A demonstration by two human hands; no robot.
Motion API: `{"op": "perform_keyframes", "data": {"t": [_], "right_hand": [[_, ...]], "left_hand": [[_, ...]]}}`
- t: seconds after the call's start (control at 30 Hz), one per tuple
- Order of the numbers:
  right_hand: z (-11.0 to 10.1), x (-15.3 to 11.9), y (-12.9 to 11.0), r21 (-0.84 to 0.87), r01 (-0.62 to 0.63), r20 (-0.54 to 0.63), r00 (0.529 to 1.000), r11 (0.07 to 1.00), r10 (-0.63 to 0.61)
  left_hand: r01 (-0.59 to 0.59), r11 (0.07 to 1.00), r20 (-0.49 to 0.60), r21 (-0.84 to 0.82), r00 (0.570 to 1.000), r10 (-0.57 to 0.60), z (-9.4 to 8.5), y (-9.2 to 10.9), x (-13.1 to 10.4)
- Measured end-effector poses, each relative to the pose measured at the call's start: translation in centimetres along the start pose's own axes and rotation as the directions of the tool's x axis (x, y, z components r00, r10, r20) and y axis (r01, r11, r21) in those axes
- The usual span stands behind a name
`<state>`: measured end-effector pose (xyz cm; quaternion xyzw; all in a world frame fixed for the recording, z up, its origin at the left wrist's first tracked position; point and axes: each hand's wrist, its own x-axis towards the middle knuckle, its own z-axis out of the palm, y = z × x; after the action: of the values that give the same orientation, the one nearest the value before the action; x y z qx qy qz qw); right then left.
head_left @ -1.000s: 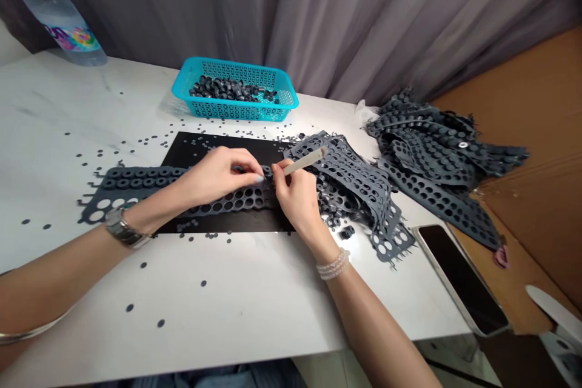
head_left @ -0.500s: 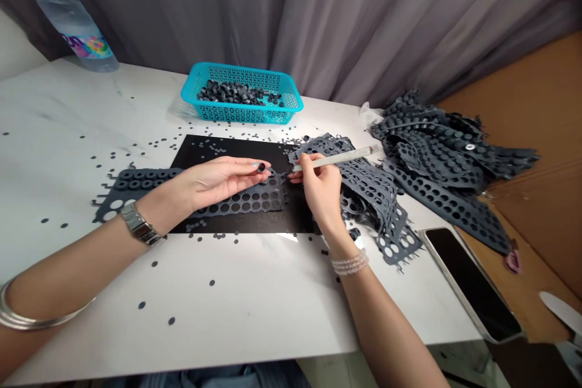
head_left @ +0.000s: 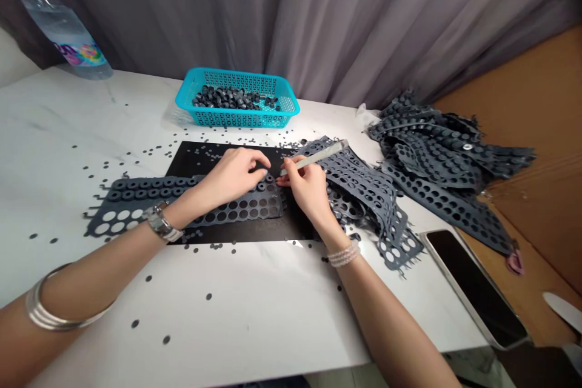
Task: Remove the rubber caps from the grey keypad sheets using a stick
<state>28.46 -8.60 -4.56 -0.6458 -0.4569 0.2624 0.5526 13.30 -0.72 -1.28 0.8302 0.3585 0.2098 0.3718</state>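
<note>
A dark rubber sheet [head_left: 254,209] with rows of round holes and raised rings lies across a black mat [head_left: 254,230] on the white table. Over the sheet's right part is my left hand [head_left: 236,177], thumb and forefinger curved at its upper edge; what lies between the fingertips is too small to tell. Just right of it, my right hand [head_left: 305,185] is closed on a pale flat stick [head_left: 324,156], which slants up to the right. Its fingertips are near the sheet's right end.
A turquoise basket [head_left: 245,118] holds small black parts behind the mat. Punched sheets [head_left: 359,176] heap at the right, near a phone [head_left: 475,285] and pink scissors handles [head_left: 515,259]. A bottle [head_left: 68,36] stands back left. Small dark discs lie scattered about.
My left hand has turned from palm up to palm down over the sheet, and the small black part on its fingers no longer shows. My right hand has moved slightly left with the stick.
</note>
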Motion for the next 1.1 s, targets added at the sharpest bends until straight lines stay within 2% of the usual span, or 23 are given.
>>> {"op": "perform_keyframes", "data": {"t": [0.13, 0.23, 0.43, 0.63, 0.9, 1.1], "right_hand": [[-0.5, -0.5, 0.2, -0.073, 0.061, 0.021, 0.998, 0.995, -0.059], [-0.7, -0.6, 0.0, -0.135, 0.106, 0.081, 0.992, 0.985, -0.095], [-0.8, -0.6, -0.5, -0.205, 0.142, 0.112, 0.986, 0.968, -0.121], [-0.7, -0.8, -0.8, -0.287, 0.176, 0.119, 0.982, 0.942, -0.147], [-0.4, -1.0, -1.1, -0.388, 0.279, 0.165, 0.959, 0.879, -0.232], [0.0, -1.1, -0.9, -0.422, 0.286, 0.149, 0.958, 0.86, -0.246]], "left_hand": [[-0.178, 0.918, 0.096, 0.355, 0.983, 0.154, 0.7, -0.6, 0.4], [-0.189, 0.886, 0.131, 0.424, 0.98, 0.146, 0.9, -1.2, 0.4], [-0.191, 0.897, 0.15, 0.398, 0.978, 0.142, 1.1, -1.0, 0.3], [-0.189, 0.899, 0.106, 0.394, 0.981, 0.16, 1.3, -0.7, 0.3], [-0.178, 0.922, 0.072, 0.344, 0.984, 0.163, 1.5, -0.3, -0.1], [-0.232, 0.946, 0.103, 0.225, 0.972, 0.213, 0.4, 1.1, -0.6]]}}
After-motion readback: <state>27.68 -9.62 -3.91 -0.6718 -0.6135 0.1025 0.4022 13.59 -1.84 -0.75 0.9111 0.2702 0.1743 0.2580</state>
